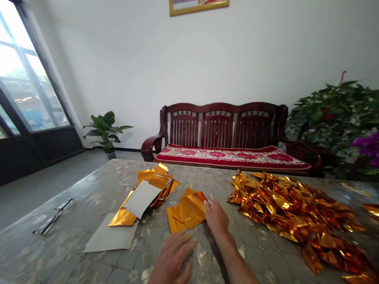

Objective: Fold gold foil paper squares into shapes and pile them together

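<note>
Several gold foil paper sheets (189,211) lie loosely overlapped at the middle of the table. My right hand (217,221) pinches the right corner of the top sheet, which is slightly raised there. Just in front of these sheets, my left hand (176,256) is open, fingers stretched and a little blurred, with nothing in it. To the left is a messy stack of gold sheets (158,181), with a white-backed sheet (142,198) on top. Folded gold foil pieces (284,205) form a large heap on the right.
A pair of scissors (55,217) lies on the left of the patterned table (97,189). A pale sheet (109,236) lies flat near the stack. Beyond the table stand a red wooden bench (217,126), a potted plant (106,130) and leafy greenery (340,114).
</note>
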The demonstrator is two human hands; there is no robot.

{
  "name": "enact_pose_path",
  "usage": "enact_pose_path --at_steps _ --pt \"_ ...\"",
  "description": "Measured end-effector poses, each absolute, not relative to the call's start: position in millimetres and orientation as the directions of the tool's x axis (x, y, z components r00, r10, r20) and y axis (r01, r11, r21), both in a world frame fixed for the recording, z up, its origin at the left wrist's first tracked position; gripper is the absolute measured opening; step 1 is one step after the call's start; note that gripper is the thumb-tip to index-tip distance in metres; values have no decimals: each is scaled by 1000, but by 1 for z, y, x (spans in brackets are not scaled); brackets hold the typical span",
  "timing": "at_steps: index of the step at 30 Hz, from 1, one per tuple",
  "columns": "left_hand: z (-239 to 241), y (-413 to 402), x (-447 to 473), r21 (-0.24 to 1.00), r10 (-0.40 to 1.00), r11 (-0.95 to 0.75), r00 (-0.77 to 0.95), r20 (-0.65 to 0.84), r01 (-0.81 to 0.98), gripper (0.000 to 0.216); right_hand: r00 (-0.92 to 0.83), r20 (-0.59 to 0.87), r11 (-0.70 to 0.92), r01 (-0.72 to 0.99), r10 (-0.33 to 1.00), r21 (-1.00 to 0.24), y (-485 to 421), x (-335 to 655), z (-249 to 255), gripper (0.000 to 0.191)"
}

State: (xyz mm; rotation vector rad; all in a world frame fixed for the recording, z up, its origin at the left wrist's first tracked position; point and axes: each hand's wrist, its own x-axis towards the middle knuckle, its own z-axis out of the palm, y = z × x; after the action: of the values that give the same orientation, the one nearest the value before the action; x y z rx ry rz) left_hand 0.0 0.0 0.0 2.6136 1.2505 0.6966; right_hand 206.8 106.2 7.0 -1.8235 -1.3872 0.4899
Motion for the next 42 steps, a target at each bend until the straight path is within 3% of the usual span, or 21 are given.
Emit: enact_pose_path --at_steps 2,4,7,9,11,14,18,21,23,31,37,42 --pt "2 20 29 326 747 -659 637 187 677 51 322 132 -143 702 938 -698 108 216 10 37" --pt "1 34 46 329 771 -619 631 82 713 55 342 147 -131 671 928 -730 112 228 9 42" --pt "-6 53 49 326 758 -627 651 45 708 67 441 225 30 408 869 -912 120 251 6 48" --pt "-8 72 46 306 746 -643 664 46 702 68 516 304 138 334 801 -932 121 264 5 47" --pt "-7 96 43 264 753 -642 657 40 719 63 515 482 265 438 709 -859 118 272 6 42" --pt "-4 127 41 220 838 -544 535 102 810 52 262 689 373 684 676 -627 106 273 3 33" --pt "-8 130 44 295 895 -427 354 271 855 62 -78 608 376 845 790 -381 88 261 -10 35" --pt "-16 112 51 384 855 -511 409 319 769 71 -190 514 375 882 837 -286 82 253 -18 28" --pt "-20 103 58 410 845 -532 438 307 741 65 -204 475 358 896 856 -261 82 250 -19 22" --pt "-19 106 71 376 846 -530 442 299 760 19 -197 387 334 884 901 -327 79 253 -18 18" --pt "-20 106 67 385 847 -525 420 326 759 19 -138 348 280 874 927 -397 77 262 -13 10" --pt "-21 115 66 458 841 -538 415 348 707 24 -147 330 280 871 933 -405 81 267 -12 20"
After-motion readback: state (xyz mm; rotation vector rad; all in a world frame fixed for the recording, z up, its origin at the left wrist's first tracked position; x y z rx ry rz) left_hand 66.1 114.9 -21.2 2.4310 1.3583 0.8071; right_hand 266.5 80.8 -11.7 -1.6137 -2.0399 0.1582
